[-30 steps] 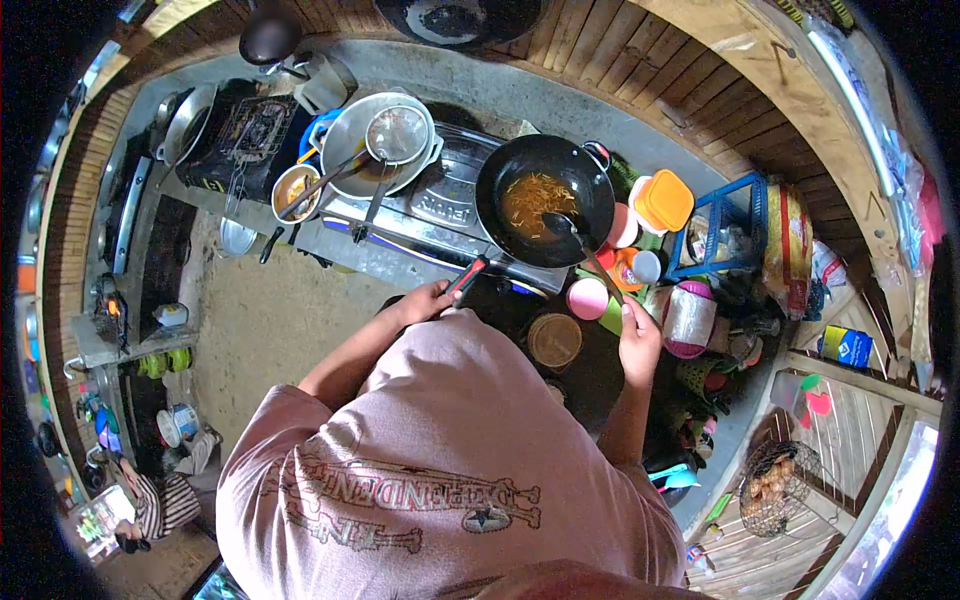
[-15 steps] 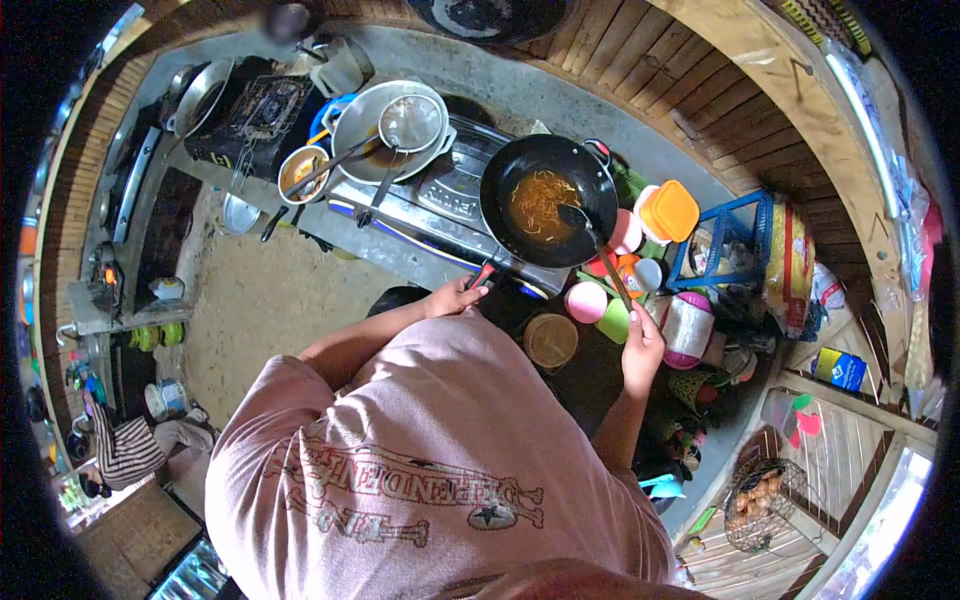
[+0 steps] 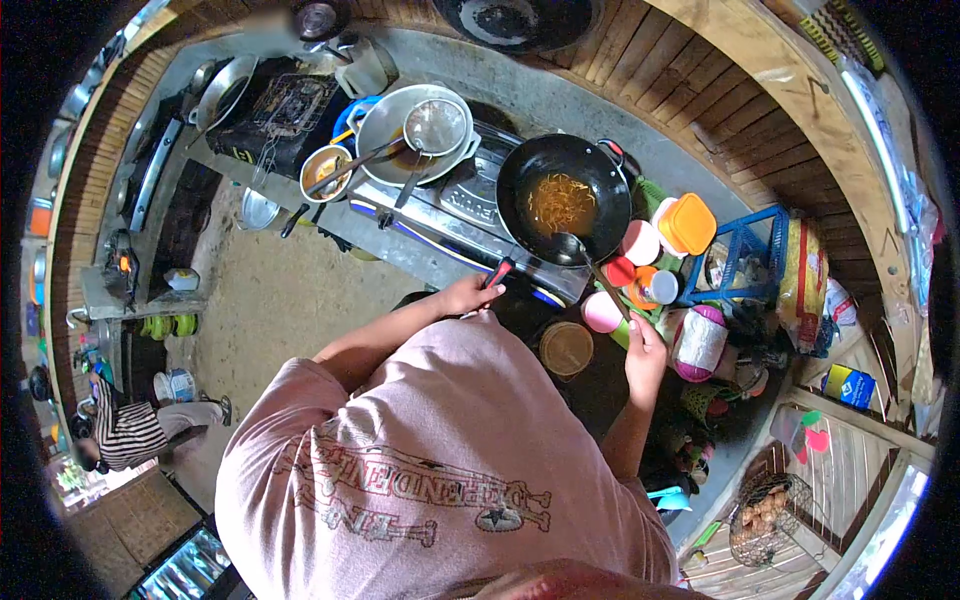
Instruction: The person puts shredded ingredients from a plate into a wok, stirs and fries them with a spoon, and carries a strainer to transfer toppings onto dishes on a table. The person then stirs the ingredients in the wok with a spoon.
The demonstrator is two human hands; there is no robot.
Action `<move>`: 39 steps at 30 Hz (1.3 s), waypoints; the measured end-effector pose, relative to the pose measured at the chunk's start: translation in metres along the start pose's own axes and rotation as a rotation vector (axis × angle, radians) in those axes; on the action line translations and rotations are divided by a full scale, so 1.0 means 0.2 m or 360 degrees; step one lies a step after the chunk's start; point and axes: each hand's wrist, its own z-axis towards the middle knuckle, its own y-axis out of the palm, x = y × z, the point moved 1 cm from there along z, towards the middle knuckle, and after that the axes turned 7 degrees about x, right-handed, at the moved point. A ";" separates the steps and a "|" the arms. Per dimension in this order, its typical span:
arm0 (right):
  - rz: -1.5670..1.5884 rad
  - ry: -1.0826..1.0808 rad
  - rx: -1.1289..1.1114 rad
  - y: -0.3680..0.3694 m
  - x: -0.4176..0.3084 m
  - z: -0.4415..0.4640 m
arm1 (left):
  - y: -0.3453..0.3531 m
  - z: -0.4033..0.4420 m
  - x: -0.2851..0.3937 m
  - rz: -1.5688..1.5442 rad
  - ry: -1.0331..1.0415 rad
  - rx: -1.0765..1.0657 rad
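Observation:
A black wok (image 3: 518, 180) stands on the right part of the gas stove (image 3: 470, 195). Thin brown strips of food (image 3: 562, 205) lie in liquid at its middle. My left hand (image 3: 470, 296) is closed around the wok's red-and-black handle (image 3: 499, 272). The fingers of my right hand (image 3: 646, 350) wrap the long handle of a ladle (image 3: 567, 249), whose dark head rests inside the wok on the near side of the food.
Left of the wok is a large pot (image 3: 370, 130) with a strainer (image 3: 435, 126) across it, beside a small bowl (image 3: 327, 174). Colourful containers (image 3: 687, 224) and a blue rack (image 3: 735, 260) crowd the right. A person in a striped shirt (image 3: 127, 430) is at far left.
The ladle's head has shifted nearer the wok's front side, away from the food's right edge. My left hand keeps its grip. The person in stripes shows more fully.

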 end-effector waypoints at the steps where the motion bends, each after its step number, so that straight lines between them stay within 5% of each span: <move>1: -0.0021 0.0011 -0.0030 0.00 0.01 0.01 | -0.01 -0.01 0.01 -0.0010 -0.0095 -0.0015; 9: 0.0064 0.0065 -0.0080 0.01 -0.03 0.02 | -0.21 -0.08 -0.14 -0.0504 -0.0035 0.0193; 13: -0.0009 0.0104 0.0026 0.03 -0.12 0.00 | -0.54 -0.17 -0.13 0.0173 0.0027 0.0580; 15: 0.0061 0.0160 0.0070 0.07 -0.10 -0.01 | -0.68 -0.28 0.04 0.0645 0.0181 0.1144; 18: 0.0239 0.0027 0.0249 0.16 -0.07 -0.02 | -0.84 -0.34 0.21 0.0696 0.0261 0.1418; 21: 0.0833 0.0607 0.0334 0.27 -0.23 -0.07 | -0.95 -0.25 0.20 0.1241 0.0425 0.1654; 26: 0.1002 0.0619 0.0346 0.43 -0.34 -0.12 | -0.99 -0.10 0.07 0.1443 0.0260 0.1576; 28: 0.1083 0.0592 0.0302 0.49 -0.41 -0.14 | -1.02 -0.05 0.02 0.1295 0.0055 0.1294; 39: 0.1229 0.0372 0.0323 0.94 -0.76 -0.21 | -1.26 -0.16 0.08 0.0616 0.0339 0.1218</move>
